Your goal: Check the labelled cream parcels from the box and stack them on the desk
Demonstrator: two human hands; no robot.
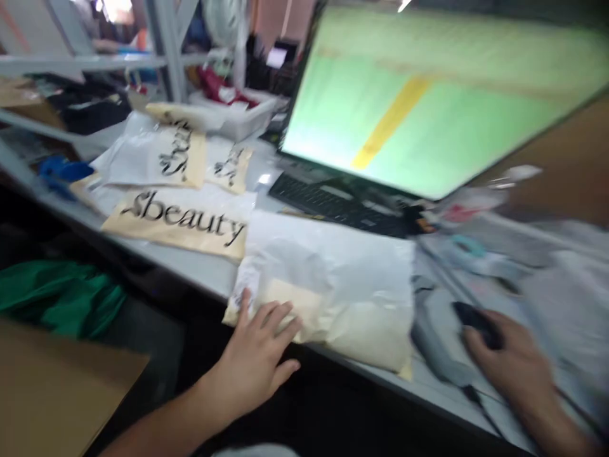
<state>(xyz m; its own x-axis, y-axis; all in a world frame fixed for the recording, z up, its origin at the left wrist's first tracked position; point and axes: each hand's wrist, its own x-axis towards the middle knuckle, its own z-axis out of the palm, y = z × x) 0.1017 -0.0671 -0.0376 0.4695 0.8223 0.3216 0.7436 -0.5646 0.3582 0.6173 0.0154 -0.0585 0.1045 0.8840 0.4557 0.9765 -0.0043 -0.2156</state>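
One white bag [375,273] lies flat at the front of the table [204,270], its near side along the table's edge, with something pale showing through its lower part. The person's left hand [261,349] reaches over the bag's near left corner, beside a small label [247,279]. Its fingers are spread apart and its thumb stands away from them; nothing is gripped, and blur hides whether the fingertips press down.

To the bag's right lies a grey scanner [435,346], unheld. Beyond it, the right hand [516,355] is curled round a black mouse [478,325], thumb along the near side; the other fingers are hard to make out.

The step in hand seems to be working the mouse with the bag kept close by. Taking up the bag would call for the left thumb to close against the fingers, and using the scanner for the right hand to leave the mouse.

Farther out are bags with black lettering [181,222], a keyboard [328,200] and a lit screen [457,120].
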